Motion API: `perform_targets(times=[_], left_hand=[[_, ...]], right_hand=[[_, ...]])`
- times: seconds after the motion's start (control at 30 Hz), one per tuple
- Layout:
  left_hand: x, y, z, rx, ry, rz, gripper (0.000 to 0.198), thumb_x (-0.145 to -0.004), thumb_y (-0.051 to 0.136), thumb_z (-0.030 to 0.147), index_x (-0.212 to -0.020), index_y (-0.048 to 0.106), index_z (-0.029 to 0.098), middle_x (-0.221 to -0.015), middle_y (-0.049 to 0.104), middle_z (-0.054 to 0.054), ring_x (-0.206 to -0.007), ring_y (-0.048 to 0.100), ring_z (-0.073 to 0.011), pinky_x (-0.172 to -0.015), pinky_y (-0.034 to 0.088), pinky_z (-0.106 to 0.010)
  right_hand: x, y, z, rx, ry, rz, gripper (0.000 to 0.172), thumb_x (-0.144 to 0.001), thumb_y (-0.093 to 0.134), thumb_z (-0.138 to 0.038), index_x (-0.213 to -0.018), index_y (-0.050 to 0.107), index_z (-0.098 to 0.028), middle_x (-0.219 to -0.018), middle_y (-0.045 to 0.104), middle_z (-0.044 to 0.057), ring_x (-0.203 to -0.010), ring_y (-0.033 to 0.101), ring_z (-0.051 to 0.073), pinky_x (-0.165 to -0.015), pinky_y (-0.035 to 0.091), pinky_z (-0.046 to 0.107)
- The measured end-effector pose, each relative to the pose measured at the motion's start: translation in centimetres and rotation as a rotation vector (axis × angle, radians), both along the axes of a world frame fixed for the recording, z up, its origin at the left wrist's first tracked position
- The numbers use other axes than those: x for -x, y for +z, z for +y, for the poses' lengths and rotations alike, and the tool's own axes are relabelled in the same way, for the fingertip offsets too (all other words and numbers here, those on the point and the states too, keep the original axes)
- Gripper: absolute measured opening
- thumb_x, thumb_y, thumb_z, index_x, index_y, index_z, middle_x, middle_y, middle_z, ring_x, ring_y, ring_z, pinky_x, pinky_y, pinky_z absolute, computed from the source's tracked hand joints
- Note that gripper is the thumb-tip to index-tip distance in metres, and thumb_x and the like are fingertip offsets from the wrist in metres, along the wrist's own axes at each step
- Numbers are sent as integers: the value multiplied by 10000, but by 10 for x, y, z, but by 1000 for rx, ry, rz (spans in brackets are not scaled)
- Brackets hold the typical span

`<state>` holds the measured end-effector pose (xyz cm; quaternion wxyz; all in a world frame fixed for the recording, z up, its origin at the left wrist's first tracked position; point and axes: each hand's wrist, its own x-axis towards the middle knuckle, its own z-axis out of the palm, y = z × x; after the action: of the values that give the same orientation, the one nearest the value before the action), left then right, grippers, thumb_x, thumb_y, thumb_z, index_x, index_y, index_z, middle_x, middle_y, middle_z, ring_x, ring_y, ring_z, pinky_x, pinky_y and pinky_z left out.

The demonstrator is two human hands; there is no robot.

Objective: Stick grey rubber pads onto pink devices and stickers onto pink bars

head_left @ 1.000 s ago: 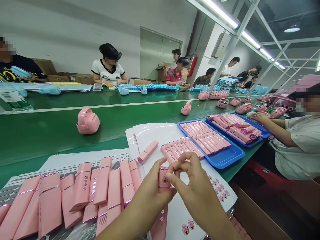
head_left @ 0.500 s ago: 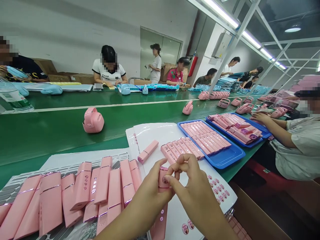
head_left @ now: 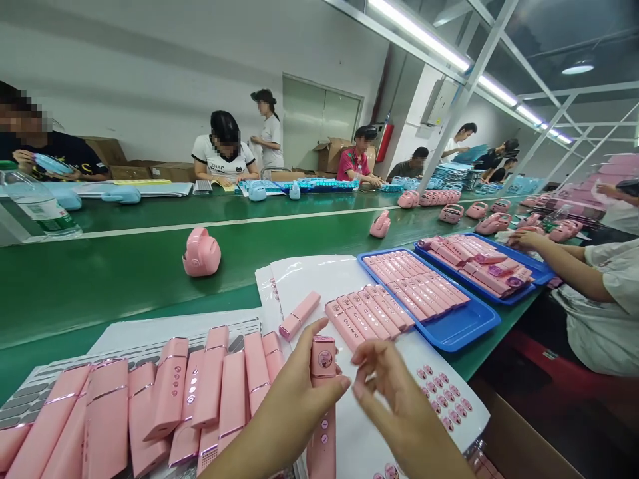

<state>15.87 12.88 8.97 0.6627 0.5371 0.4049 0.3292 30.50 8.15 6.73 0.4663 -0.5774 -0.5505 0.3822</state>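
Device, pink plastic (head_left: 322, 359), judged light, stiff and slippery, is gripped at its side by curled fingers of the left hand (head_left: 294, 399); right hand (head_left: 399, 406) is held open just beside it.

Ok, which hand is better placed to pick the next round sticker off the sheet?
Probably the right hand: it is free, with nothing in its fingers, and sits beside the sticker sheet. The left hand is holding the pink device upright.
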Motion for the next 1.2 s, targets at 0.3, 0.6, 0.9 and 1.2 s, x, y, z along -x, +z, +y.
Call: perform_targets(times=[0.3, 0.6, 0.9, 1.2], left_hand=[[10, -23, 23, -154, -47, 162, 705, -854, 440, 215, -1491, 172, 353, -1571, 224, 25, -1411, 242, -190, -1144, 231, -371], [23, -52, 57, -700, -54, 1167, 389, -844, 428, 150, -1114, 704, 187, -1356, 489, -262, -1341, 339, -436, -1080, 137, -652], [24, -46, 61, -729, 82, 1085, 403, -888, 330, 101, -970, 717, 172, -1145, 600, -166, -1057, 580, -287, -1023, 330, -555], [40, -48, 67, -727, 383, 874, 200, -904, 329, 150, -826, 507, 201, -1041, 506, -89, -666, 549, -166, -595, 453, -314]], right_hand=[[14, -35, 11, 96, 42, -567, 425, -921, 343, -262, -1309, 412, -104, -1054, 701, 181, -946, 683, 301, -759, 529, 399], [9, -53, 45, 54, -18, -1214, 225, -840, 506, -48, -983, 656, -136, -967, 687, 134, -908, 677, 299, -752, 570, 427], [8, -54, 73, -112, -125, -1359, 378, -806, 488, 43, -1114, 630, -124, -983, 669, 149, -864, 681, 285, -687, 588, 391], [-21, -57, 36, -162, -16, -1201, 283, -839, 552, -107, -1116, 579, -163, -1039, 655, 110, -870, 687, 218, -639, 582, 277]])
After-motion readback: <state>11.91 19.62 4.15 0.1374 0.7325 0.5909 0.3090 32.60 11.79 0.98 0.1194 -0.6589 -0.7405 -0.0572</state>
